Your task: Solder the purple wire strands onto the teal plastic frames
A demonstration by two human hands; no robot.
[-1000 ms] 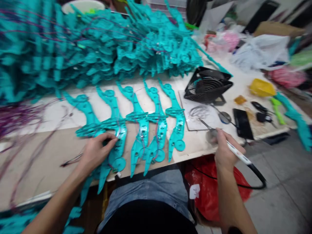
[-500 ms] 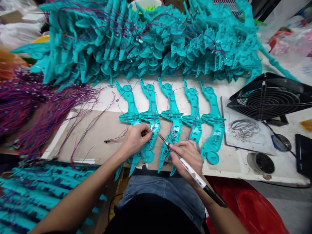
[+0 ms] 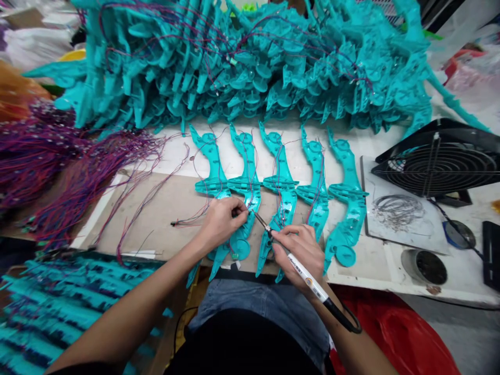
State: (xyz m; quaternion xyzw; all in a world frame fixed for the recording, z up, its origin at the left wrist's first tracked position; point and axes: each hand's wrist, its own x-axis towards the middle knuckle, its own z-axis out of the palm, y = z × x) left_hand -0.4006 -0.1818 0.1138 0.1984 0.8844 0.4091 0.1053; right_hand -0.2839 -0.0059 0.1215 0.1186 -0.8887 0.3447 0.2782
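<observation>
Several teal plastic parts (image 3: 282, 179) lie side by side on the table, most with thin red and dark wires along them. My left hand (image 3: 225, 217) rests over the second part from the left, thumb and forefinger pinched at its lower half; what they hold is too small to make out. My right hand (image 3: 300, 251) grips a white soldering iron (image 3: 302, 273) like a pen. The iron's metal tip points up and left and is at the second part, close beside my left fingertips.
A large heap of teal parts (image 3: 265, 67) spans the back. Bundled red and blue wires (image 3: 89, 177) lie at the left. At the right are a black fan (image 3: 437, 156), a board with thin wire (image 3: 367, 208) and a round container (image 3: 425, 266). More teal parts (image 3: 70, 312) sit lower left.
The iron's tip has moved slightly left, closer to my left fingertips and onto the second part. The whole view has shifted slightly, so the table's things appear further right.
</observation>
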